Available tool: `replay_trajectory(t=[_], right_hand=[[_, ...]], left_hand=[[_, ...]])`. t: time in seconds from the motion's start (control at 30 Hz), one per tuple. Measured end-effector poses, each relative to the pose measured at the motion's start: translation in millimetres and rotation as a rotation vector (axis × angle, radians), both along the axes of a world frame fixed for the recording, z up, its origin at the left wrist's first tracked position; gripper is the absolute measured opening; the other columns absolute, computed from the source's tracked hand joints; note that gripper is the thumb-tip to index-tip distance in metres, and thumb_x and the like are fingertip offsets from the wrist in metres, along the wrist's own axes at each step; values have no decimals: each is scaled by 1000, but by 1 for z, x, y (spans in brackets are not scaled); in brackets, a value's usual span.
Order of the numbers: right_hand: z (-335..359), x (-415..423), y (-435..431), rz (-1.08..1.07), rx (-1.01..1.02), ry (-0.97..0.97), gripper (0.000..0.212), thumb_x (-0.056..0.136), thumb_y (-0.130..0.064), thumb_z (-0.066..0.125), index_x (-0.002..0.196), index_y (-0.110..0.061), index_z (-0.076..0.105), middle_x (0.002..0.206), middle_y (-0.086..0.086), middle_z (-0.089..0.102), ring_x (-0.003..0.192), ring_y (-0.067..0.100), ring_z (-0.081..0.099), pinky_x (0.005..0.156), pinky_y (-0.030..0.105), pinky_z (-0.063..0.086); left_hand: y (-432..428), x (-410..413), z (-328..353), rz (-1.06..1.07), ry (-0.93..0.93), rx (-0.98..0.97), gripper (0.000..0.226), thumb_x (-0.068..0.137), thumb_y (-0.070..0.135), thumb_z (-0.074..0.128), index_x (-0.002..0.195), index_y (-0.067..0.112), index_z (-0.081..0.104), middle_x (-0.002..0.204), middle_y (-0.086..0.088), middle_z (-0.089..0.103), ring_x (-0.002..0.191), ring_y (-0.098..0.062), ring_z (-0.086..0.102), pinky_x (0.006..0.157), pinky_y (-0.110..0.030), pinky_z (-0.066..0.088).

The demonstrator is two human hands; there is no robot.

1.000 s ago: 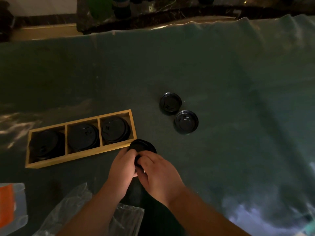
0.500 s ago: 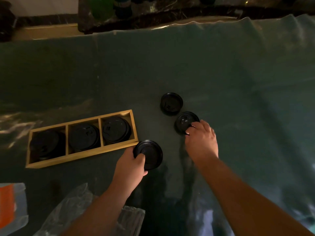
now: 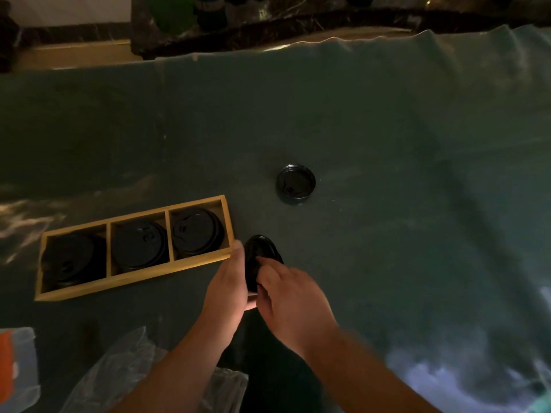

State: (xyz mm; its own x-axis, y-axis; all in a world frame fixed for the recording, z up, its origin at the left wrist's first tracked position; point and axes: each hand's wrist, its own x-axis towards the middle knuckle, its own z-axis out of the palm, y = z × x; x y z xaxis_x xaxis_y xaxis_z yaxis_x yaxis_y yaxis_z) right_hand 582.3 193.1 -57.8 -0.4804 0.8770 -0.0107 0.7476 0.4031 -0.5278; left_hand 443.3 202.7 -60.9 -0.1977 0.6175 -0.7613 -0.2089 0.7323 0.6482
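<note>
Left hand and right hand together grip black lids tipped on edge beside wooden tray.

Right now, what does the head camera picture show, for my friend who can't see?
The left hand and right hand grip black lids together beside a wooden tray with three compartments of stacked lids. One lone lid lies apart on the dark green cloth.

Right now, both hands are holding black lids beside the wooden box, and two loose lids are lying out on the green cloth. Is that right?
Almost. Only one loose lid lies out on the green cloth, not two; the head view shows it alone. The left hand and right hand do hold black lids beside the wooden box.
</note>
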Motion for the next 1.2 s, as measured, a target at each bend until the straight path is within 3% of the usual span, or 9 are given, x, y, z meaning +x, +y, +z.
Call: replay_trajectory(t=[0.07,0.13,0.27,0.37,0.43,0.57,0.77,0.97,1.2], right_hand=[[-2,-4,3,74,-7,-24,24,103,-30,49,118,-20,66,117,-1,72,94,15,66,86,34,54],[-6,-4,6,142,-46,0,22,102,-29,52,115,-19,67,107,-2,72,90,15,63,85,35,52],[-14,9,32,125,24,126,14,98,-20,56,93,-12,67,89,6,70,80,28,62,75,46,52],[-26,15,86,-135,97,-10,32,94,-13,62,124,-8,71,126,16,72,121,40,64,103,49,51],[-34,15,125,-251,-5,-224,53,99,-18,60,152,-13,53,159,9,52,153,35,37,124,49,31],[-40,22,161,-227,11,-518,42,103,-21,53,145,-20,59,159,1,52,158,32,24,128,48,18],[-18,19,89,-165,153,-3,17,89,-13,70,103,-7,78,136,12,72,144,37,51,119,52,40],[-13,1,-9,-79,-94,44,28,100,-33,55,119,-20,72,152,-1,61,138,17,57,114,33,45],[-8,-25,-27,-102,-128,118,28,100,-35,51,121,-21,63,144,-6,63,127,11,60,105,25,49]], left_hand=[[0,-4,-5,-28,41,8,49,96,73,53,119,31,66,110,2,74,94,-18,76,55,-25,59],[-1,-11,-13,-8,111,22,29,99,43,67,119,23,68,106,-4,76,89,-21,77,62,-33,63],[-6,-22,-29,-47,147,36,17,98,17,64,110,29,65,118,-9,69,107,-33,70,85,-55,66],[-6,-22,-35,-29,170,62,15,99,21,66,111,29,64,115,-2,68,101,-26,70,76,-50,69],[-4,-21,-39,-33,178,46,21,99,15,67,97,35,61,110,6,61,102,-23,64,76,-49,69],[-1,-18,-31,-21,138,19,23,99,14,65,95,37,61,108,8,61,100,-23,62,66,-41,69],[1,-19,-19,-20,104,14,21,100,14,63,99,35,59,111,5,61,113,-31,62,74,-45,69],[-10,-19,-10,60,-42,-7,20,106,16,52,116,28,65,115,-8,72,103,-27,73,55,-31,64],[-21,-22,-15,54,-43,-128,44,105,63,44,123,28,63,109,-6,77,92,-23,77,50,-30,60]])
